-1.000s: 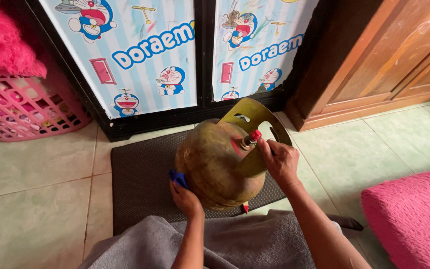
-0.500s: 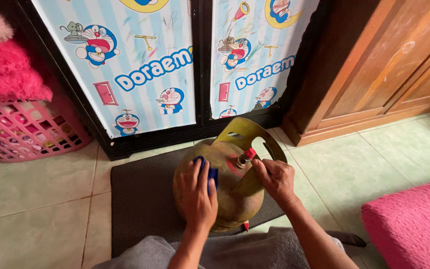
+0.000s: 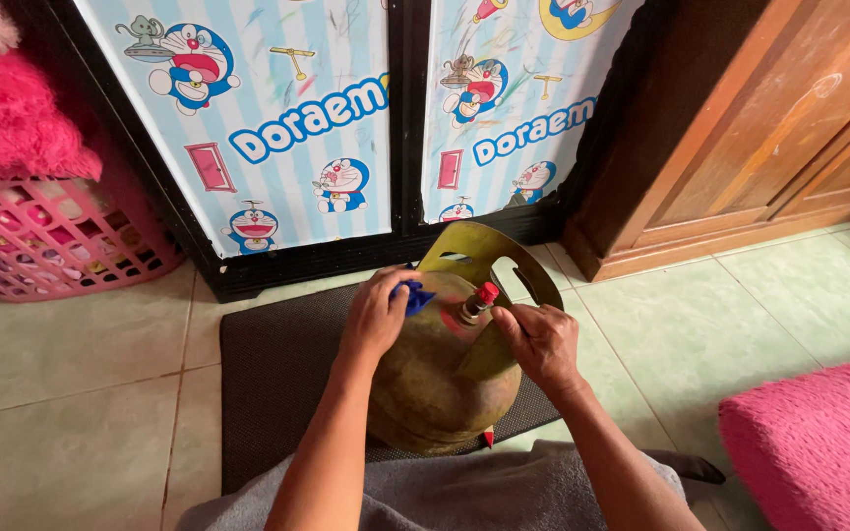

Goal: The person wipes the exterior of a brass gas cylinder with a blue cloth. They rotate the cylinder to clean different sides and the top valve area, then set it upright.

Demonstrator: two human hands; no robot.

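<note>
Far left of the floor, a pink plastic lattice basket (image 3: 51,246) stands against the cabinet, pink plush fabric (image 3: 12,118) heaped on it. It is well apart from the work.

On the dark rubber mat (image 3: 268,383), nearer its right edge, sits the worn olive-green metal gas cylinder (image 3: 440,388), tilted toward the person. Its collar guard (image 3: 489,261) points at the blue-striped cartoon-printed cabinet doors (image 3: 277,128).

Left hand (image 3: 378,315): grip pressed together, pinching a small blue cloth (image 3: 413,295) against the cylinder's upper shoulder. Right hand (image 3: 541,342): fingers curled on the shoulder just beside the red-capped brass valve (image 3: 476,303); whether they clasp anything I cannot tell.

Risks, as judged:
- The tilted, rounded body could roll off the mat's right edge onto the pale green tiles (image 3: 740,315) if the right hand slackens.
- A push from the cloth toward the valve could knock the red cap.
- The collar's cut edges lie close to both hands; a slip could scrape knuckles.

Open room: bare mat left of the cylinder, tiles beyond both mat edges. Confined: the cabinet just behind, the brown wooden door frame (image 3: 740,147) at right rear, a pink cushion (image 3: 819,452) at the near right corner, and grey cloth (image 3: 464,492) touching the mat's near edge.
</note>
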